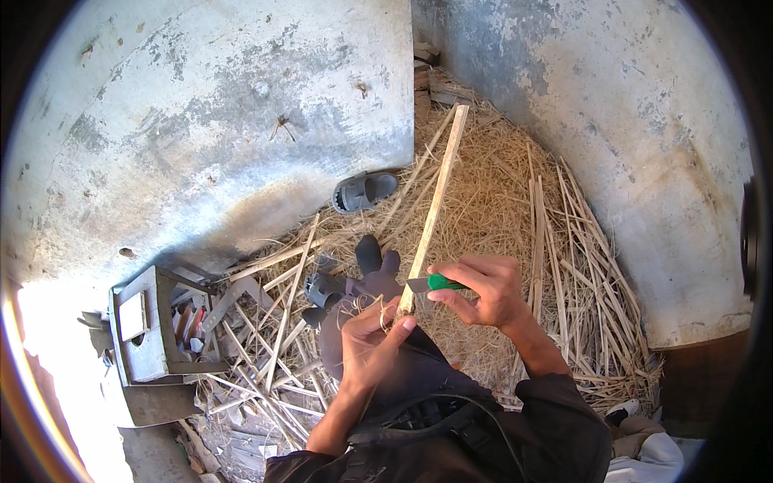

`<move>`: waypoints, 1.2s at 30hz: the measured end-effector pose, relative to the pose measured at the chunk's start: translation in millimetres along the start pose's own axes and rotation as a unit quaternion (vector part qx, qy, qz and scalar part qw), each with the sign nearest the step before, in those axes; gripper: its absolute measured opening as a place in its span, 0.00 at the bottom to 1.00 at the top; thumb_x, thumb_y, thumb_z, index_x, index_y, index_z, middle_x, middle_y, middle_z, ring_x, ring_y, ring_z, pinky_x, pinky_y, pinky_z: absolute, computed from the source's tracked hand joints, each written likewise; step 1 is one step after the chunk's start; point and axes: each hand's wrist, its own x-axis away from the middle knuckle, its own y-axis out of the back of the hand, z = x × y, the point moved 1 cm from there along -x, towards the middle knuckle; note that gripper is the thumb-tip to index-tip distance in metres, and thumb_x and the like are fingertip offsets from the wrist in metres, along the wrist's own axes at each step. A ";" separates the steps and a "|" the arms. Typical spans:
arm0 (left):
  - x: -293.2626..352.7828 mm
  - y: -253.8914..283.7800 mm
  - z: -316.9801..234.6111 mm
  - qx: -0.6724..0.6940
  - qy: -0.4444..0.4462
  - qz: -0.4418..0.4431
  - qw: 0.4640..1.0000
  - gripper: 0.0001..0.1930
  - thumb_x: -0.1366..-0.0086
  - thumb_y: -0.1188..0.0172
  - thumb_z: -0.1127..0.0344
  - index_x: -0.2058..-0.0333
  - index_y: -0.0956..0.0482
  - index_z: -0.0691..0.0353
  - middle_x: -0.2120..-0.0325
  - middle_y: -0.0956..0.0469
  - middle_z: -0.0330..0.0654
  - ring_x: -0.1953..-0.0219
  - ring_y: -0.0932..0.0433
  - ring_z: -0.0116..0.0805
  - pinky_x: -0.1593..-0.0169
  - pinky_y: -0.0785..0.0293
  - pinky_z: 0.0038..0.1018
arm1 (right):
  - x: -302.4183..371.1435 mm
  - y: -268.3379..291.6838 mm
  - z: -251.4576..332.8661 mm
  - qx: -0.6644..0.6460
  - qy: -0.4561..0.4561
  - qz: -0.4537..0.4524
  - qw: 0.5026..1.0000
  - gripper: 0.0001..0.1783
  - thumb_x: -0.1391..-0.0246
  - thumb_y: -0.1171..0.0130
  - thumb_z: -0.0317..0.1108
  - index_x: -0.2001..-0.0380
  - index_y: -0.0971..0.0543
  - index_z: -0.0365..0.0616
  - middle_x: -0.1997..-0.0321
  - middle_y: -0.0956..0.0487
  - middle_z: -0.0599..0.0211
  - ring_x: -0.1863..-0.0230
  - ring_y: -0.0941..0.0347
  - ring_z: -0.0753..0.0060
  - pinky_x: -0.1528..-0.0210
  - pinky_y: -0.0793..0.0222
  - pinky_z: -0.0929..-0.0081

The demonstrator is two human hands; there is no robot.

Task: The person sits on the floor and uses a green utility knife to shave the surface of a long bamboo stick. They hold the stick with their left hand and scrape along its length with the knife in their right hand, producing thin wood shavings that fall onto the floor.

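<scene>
While left hand (368, 346) grips pale strip (442, 177), long axis running forward, right hand (487, 291) holds green knife (444, 282) crosswise at strip's right.

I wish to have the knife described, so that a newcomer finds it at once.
Look at the heap of straw-coloured shavings in the middle. Over its near side, the right hand holds the knife, blade at a long pale strip. The bright green handle sets it apart from the straw-coloured strips around.

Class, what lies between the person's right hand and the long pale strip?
A green-handled knife, as the head view shows: the right hand grips it, and its blade overlaps the long pale strip.
</scene>
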 end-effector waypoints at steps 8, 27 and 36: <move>0.2 0.6 -2.4 -0.053 0.001 -0.003 0.999 0.17 0.31 0.30 0.78 0.44 0.15 0.73 0.52 0.14 0.42 0.50 0.22 0.25 0.44 0.28 0.24 | -0.9 -0.2 -7.2 0.016 0.011 -0.007 1.000 0.17 0.43 0.26 0.53 0.60 0.12 0.53 0.77 0.20 0.77 0.81 0.23 0.72 0.79 0.32 0.71; -4.4 -0.8 2.9 -0.060 -0.021 -0.016 0.998 0.14 0.30 0.30 0.75 0.47 0.14 0.73 0.59 0.15 0.37 0.56 0.25 0.21 0.50 0.28 0.21 | -1.9 -2.0 -16.5 0.074 0.003 -0.036 0.997 0.17 0.44 0.25 0.54 0.63 0.11 0.55 0.77 0.19 0.77 0.82 0.25 0.75 0.80 0.33 0.73; -0.5 0.4 3.6 -0.097 -0.005 -0.007 0.995 0.13 0.30 0.29 0.74 0.50 0.13 0.73 0.63 0.15 0.36 0.59 0.24 0.21 0.51 0.27 0.23 | 3.2 -1.2 -53.9 0.061 -0.083 -0.128 0.986 0.20 0.37 0.30 0.55 0.61 0.10 0.49 0.72 0.14 0.67 0.78 0.21 0.76 0.76 0.29 0.74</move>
